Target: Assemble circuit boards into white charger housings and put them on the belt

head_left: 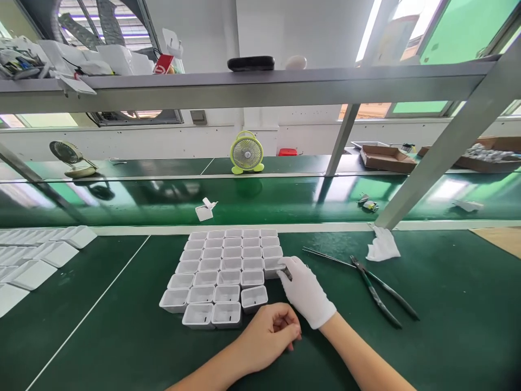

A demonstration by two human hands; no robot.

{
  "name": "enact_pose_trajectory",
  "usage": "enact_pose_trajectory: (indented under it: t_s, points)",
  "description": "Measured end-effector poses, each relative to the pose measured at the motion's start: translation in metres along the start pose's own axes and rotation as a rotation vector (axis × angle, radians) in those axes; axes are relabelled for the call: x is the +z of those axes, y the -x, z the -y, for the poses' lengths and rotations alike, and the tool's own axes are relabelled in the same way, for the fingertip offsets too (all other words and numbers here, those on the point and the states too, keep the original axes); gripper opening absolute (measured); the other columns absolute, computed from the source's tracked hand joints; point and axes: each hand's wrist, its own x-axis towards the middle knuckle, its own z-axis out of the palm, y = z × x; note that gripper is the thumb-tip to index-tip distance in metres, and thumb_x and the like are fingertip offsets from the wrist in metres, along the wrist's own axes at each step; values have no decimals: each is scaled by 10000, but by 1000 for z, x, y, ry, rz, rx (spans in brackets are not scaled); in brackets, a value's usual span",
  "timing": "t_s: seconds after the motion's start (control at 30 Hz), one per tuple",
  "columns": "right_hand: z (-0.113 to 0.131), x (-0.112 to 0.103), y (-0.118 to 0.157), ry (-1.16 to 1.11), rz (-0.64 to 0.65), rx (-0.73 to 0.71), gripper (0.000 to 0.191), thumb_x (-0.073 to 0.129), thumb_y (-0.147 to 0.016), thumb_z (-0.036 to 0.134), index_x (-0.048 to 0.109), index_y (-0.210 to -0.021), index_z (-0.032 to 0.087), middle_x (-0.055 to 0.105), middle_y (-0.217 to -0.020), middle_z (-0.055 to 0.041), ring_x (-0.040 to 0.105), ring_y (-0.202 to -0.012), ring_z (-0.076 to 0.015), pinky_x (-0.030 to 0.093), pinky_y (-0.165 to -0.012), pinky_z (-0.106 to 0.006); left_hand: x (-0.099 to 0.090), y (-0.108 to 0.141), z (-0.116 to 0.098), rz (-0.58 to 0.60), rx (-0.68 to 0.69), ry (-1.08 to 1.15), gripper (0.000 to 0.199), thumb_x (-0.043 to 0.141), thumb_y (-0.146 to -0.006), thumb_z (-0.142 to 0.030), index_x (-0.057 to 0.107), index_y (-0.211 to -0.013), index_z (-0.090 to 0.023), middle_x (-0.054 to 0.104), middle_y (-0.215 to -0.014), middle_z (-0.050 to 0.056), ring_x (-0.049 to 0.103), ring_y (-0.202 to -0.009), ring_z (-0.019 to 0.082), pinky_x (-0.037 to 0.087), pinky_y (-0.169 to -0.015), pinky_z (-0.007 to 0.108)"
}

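Observation:
Several small white open plastic boxes (227, 315) stand in close rows on the green tabletop, some with a small dark slot inside. My right hand (306, 289), in a white glove, has its thumb and fingers at a white plastic box (271, 267) on the right edge of the rows, pinching its near right side. My left hand (271, 334) is bare and rests on the table in front of the boxes. Its fingers are curled in, and nothing shows in them. Right of the glove lie green-handled pliers (376, 293) and metal tweezers (328, 256).
White covers (35, 274) lie in rows at the left. A crumpled white cloth (383, 244) lies near a slanted metal post (443, 149). Beyond, a green conveyor belt (268, 202) carries a white plug part (204, 210). A metal shelf (260, 89) spans overhead; a green fan (247, 152) stands behind.

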Motion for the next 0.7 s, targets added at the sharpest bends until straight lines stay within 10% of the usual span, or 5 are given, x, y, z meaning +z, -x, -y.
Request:
enact_pose_trajectory:
  t_s: [0.7]
  points:
    - [8, -4, 7, 158, 25, -48, 271, 470, -996, 227, 575, -1244, 254, 677, -1149, -47, 670, -1005, -237, 533, -805, -352, -18, 25, -38, 119, 171, -157, 203, 769, -814, -352, 720, -901, -176, 676, -802, 37, 629, -731, 164, 479, -663, 263]
